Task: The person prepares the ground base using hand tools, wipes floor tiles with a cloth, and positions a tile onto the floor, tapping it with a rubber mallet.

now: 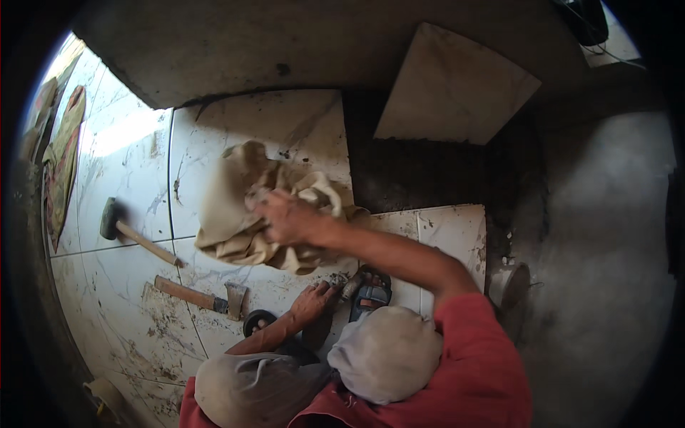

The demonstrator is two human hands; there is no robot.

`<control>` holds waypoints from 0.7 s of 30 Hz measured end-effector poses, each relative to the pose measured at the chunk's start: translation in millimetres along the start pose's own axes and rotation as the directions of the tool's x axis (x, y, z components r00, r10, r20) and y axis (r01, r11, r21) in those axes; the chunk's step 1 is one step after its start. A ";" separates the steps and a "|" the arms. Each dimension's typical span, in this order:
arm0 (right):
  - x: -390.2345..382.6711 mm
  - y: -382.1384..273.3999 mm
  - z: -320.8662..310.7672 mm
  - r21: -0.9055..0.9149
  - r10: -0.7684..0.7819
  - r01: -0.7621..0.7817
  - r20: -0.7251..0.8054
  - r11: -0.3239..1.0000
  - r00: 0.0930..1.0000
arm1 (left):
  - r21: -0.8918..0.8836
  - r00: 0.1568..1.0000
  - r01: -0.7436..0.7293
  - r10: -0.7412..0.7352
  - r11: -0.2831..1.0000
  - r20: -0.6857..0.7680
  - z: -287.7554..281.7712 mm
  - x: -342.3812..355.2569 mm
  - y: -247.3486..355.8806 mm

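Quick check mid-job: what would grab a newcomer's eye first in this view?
Probably the big bunched beige cloth near the middle, on the pale tiles, with the right hand on it. Next, the loose tile set askew at upper right, by a dark untiled patch. Then the dark-headed mallet and the hatchet-like tool at left.
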State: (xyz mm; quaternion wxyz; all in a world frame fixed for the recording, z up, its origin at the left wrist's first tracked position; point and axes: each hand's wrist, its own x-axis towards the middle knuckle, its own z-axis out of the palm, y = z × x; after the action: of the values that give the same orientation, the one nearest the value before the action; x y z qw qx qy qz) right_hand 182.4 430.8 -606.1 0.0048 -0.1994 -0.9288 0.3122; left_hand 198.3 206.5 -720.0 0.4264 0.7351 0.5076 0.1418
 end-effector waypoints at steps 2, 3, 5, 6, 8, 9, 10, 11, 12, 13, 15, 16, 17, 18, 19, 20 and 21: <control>-5.3 13.6 72.9 -0.166 0.013 0.004 0.099 0.986 0.995 | 0.054 0.998 -0.033 0.030 0.998 0.058 7.9 1.9 0.5; -23.2 29.2 107.5 -0.330 -0.038 0.031 -0.015 0.944 0.999 | 0.089 0.994 -0.050 0.041 0.995 0.103 13.2 -0.8 1.0; -44.7 47.9 119.0 -0.342 -0.065 0.037 -0.073 0.939 0.995 | 0.102 0.994 -0.022 0.011 0.995 0.106 12.5 -9.5 -4.0; -55.3 53.5 116.1 -0.347 -0.067 0.032 -0.090 0.937 0.994 | 0.112 0.997 -0.006 -0.003 0.994 0.083 9.5 -15.3 -5.9; -99.9 78.9 94.8 -0.314 0.003 -0.027 -0.076 0.949 0.997 | 0.127 0.998 0.009 -0.017 0.992 0.061 -0.4 -23.7 -6.5; -131.2 94.0 80.5 -0.327 0.043 -0.073 -0.099 0.942 0.994 | 0.117 0.989 0.060 -0.075 0.991 0.127 -8.9 -28.2 -0.7; -162.0 108.5 64.3 -0.339 0.081 -0.119 -0.123 0.933 0.989 | 0.115 0.973 0.113 -0.134 0.987 0.189 -15.8 -32.4 1.5; -188.6 116.1 44.5 -0.313 0.239 -0.254 -0.087 0.915 0.967 | 0.126 0.972 0.125 -0.147 0.984 0.183 -20.5 -39.3 -2.3; -224.2 133.4 32.6 -0.353 0.284 -0.322 -0.157 0.878 0.946 | 0.142 0.970 0.127 -0.153 0.982 0.189 -21.9 -43.2 -4.3; -262.3 158.7 22.0 -0.327 0.458 -0.454 -0.068 0.829 0.886 | 0.156 0.968 0.123 -0.153 0.980 0.197 -22.6 -44.8 -6.7; -286.9 160.3 -17.4 -0.215 0.698 -0.701 -0.103 0.680 0.708 | 0.060 0.970 0.156 -0.165 0.986 0.176 -41.6 -51.9 -14.0; -317.0 180.7 -28.6 -0.069 0.753 -0.763 -0.129 0.643 0.646 | -0.066 0.976 0.153 -0.140 0.986 0.169 -47.5 -47.7 -10.9; -309.4 173.3 -47.1 0.093 0.794 -0.791 -0.148 0.604 0.589 | -0.054 0.973 0.168 -0.157 0.984 0.167 -65.0 -53.7 -12.6; -307.6 170.8 -59.7 0.307 0.788 -0.728 -0.162 0.613 0.594 | -0.069 0.983 0.177 -0.172 0.982 0.069 -87.7 -53.1 -14.2; -303.7 168.5 -72.2 0.504 0.779 -0.624 -0.178 0.597 0.601 | -0.084 0.981 0.185 -0.188 0.979 -0.035 -108.4 -49.7 -18.3; -284.0 151.8 -82.6 0.656 0.738 -0.474 -0.193 0.587 0.646 | -0.039 0.967 0.239 -0.241 0.970 -0.086 -128.3 -49.6 -25.9; -253.5 125.9 -92.4 0.783 0.695 -0.302 -0.218 0.543 0.685 | 0.009 0.947 0.295 -0.291 0.955 -0.139 -149.5 -51.1 -36.6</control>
State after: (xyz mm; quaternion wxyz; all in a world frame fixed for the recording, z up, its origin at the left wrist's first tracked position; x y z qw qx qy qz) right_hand 474.3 480.9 -575.7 0.2297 -0.5238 -0.6013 0.5580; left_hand 56.8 238.8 -647.6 0.3962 0.6465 0.6410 0.1190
